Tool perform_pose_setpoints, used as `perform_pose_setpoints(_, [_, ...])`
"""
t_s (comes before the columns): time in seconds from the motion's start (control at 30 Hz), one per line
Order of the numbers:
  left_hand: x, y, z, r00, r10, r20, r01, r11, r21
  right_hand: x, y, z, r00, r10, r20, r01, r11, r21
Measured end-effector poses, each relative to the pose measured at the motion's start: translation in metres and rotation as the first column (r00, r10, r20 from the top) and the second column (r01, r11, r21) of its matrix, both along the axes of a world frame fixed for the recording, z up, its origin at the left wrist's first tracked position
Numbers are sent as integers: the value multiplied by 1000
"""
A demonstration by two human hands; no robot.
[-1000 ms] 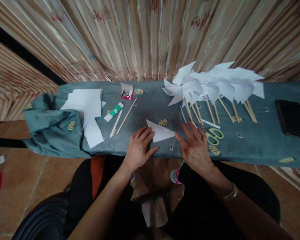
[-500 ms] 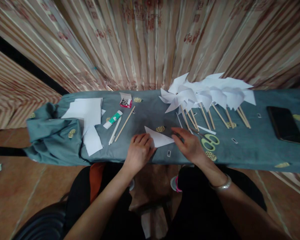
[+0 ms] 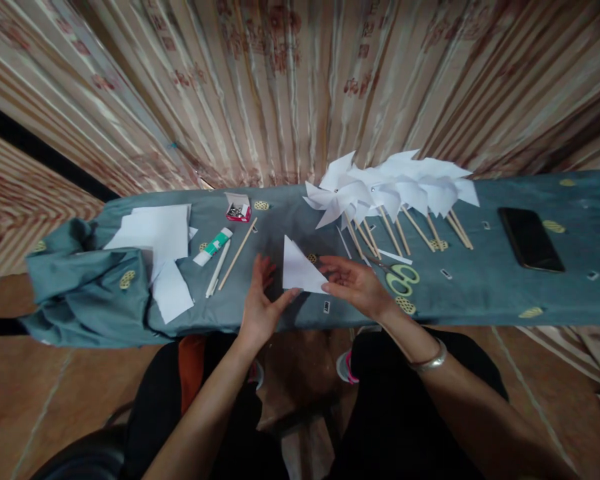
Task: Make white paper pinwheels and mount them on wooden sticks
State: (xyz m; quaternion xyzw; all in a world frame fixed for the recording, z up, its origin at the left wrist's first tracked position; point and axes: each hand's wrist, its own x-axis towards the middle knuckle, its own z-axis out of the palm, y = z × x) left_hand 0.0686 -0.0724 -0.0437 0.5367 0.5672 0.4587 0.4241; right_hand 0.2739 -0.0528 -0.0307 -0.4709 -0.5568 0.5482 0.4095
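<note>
A person's two hands meet over a folded white paper triangle [image 3: 299, 272] at the near side of a cloth-covered table [image 3: 470, 293]. The right hand [image 3: 353, 285] pinches the triangle's right corner between thumb and fingers; the left hand [image 3: 260, 303] is spread, its thumb at the near edge, whether touching cannot be told. Clean work here likely calls for matching edges and corners before pressing, the left hand steadying the sheet against skewing, then one firm stroke along the crease. Just beyond the right hand lie green-handled scissors [image 3: 393, 269], best left clear of the paper. Farther left rest a wooden stick [image 3: 237, 255] and a glue tube [image 3: 213, 247]; at far right, paper pinwheels [image 3: 390, 192] overlap before a patterned curtain [image 3: 290, 100].
</note>
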Motion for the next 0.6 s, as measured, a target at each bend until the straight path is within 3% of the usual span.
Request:
perform_pose_setpoints(0.1, [5,8,11,940,54,336,11,982,-190,3,-2,12,996,1,-91,-5,999,-48])
perform_pose_setpoints(0.2, [10,11,20,869,90,487,77,947,-312,10,-4,21,998,3,-69,-7,998,-56])
perform_pose_setpoints(0.27, [11,12,24,848,118,517,83,933,-350,23,-5,25,999,-27,35,27,1000,7])
perform_pose_setpoints(0.33, [10,12,26,822,154,548,67,930,-362,45,-8,27,956,-158,249,122,980,157])
perform_pose_setpoints(0.4, [9,13,29,790,190,584,44,931,-362,71,-11,27,764,-298,572,137,942,307])
perform_pose_setpoints(0.5, [7,15,31,763,209,612,23,937,-350,102,-18,20,412,-327,850,-33,927,373])
perform_pose_setpoints(0.6, [7,17,31,747,232,623,6,935,-355,114,-25,10,257,-310,915,-150,923,355])
